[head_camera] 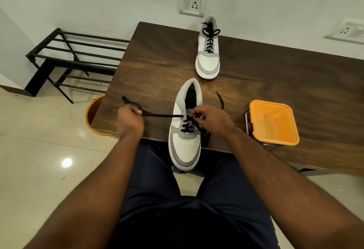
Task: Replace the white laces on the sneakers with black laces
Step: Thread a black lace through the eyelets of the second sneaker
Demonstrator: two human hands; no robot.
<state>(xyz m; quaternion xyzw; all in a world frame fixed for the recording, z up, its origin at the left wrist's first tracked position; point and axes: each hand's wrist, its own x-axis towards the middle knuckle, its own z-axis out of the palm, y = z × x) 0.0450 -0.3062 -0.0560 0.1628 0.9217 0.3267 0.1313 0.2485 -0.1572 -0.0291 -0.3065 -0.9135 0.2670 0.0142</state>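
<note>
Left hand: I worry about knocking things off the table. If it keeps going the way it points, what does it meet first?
The left hand points up-left; the black lace end it grips lies ahead, then bare table. Depth is uncertain.

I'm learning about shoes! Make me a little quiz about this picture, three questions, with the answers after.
1. True or false: the far sneaker at the back of the table already has black laces tied in a bow.
2. Which hand pulls the black lace out sideways from the near sneaker? A) left hand B) right hand C) neither
3. Fill in: the open tub to the right of the near sneaker has an ______ rim.

Key: 1 true. 2 A; the right hand's fingers work at the eyelets. 3 orange.
</note>
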